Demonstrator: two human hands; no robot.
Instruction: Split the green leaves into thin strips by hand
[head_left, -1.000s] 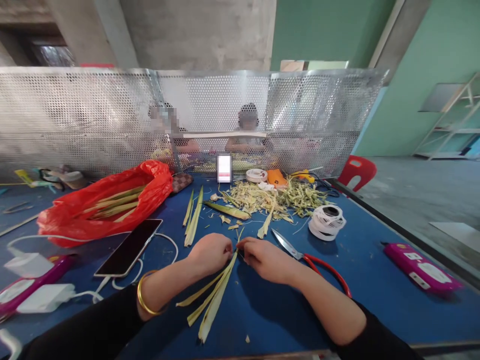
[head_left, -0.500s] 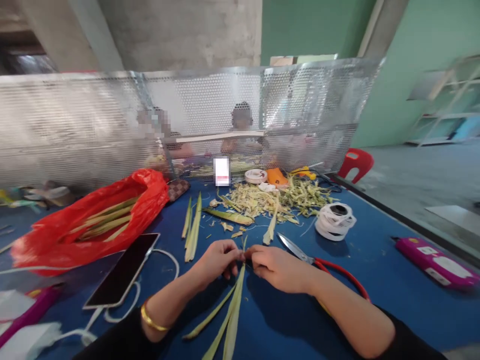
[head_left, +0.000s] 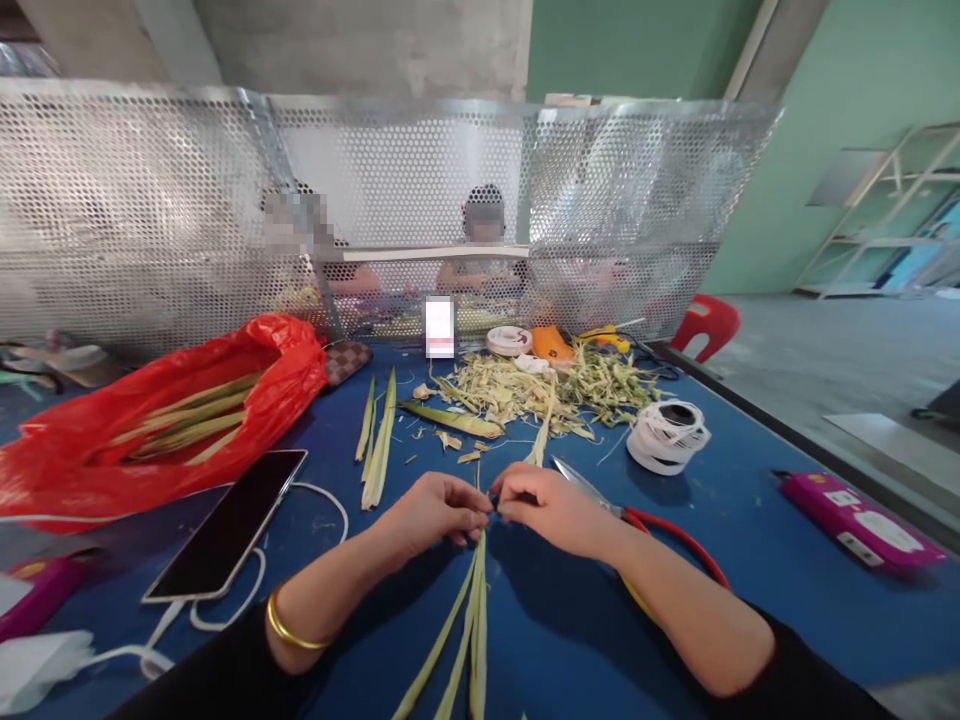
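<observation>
My left hand [head_left: 435, 507] and my right hand [head_left: 546, 505] meet above the blue table [head_left: 750, 570], both pinched on the top end of long pale-green leaf strips [head_left: 469, 630]. The strips trail from my fingertips toward me and run off the bottom edge of the view. A gold bangle sits on my left wrist. Just right of my right hand lie red-handled scissors [head_left: 637, 520], partly hidden under my forearm.
A red plastic bag [head_left: 97, 440] of leaf strips lies at the left, with a black phone [head_left: 225, 525] on a white cable beside it. Leaf scraps [head_left: 540, 390], loose strips [head_left: 375, 435], white tape rolls [head_left: 666, 436] and a magenta case [head_left: 855, 520] lie around. Two people sit behind the perforated metal screen [head_left: 150, 200].
My hands have stayed pinched together on the strips. The strips now hang straighter toward me. The view has shifted, so the bag and phone sit further left.
</observation>
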